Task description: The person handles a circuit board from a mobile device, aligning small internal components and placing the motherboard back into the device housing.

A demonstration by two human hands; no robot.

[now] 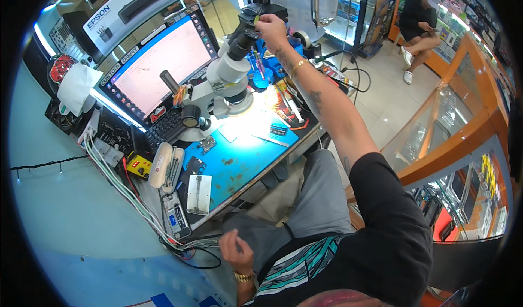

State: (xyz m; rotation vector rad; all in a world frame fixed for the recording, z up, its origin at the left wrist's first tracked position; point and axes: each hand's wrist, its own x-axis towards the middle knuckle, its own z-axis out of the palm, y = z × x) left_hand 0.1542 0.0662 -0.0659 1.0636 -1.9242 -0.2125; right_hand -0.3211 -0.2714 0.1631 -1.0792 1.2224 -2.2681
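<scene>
"One microscope (226,71), upper centre: white body, black eyepieces?"
"Yes. Right hand (271,29) beside eyepieces, fingers bent; cannot tell whether they grip anything. Left hand (237,251), lower centre: loosely half-open, empty."

The workbench (283,157) carries a blue mat (239,161) and a keyboard (165,128)

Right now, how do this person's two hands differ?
The right hand is reached far forward beside the microscope; the left hand is low, near the grey trousers. The right hand has a thin gold-coloured bracelet at its wrist; the left hand has a broader gold-coloured band. Both hands are bare, without gloves.
</scene>
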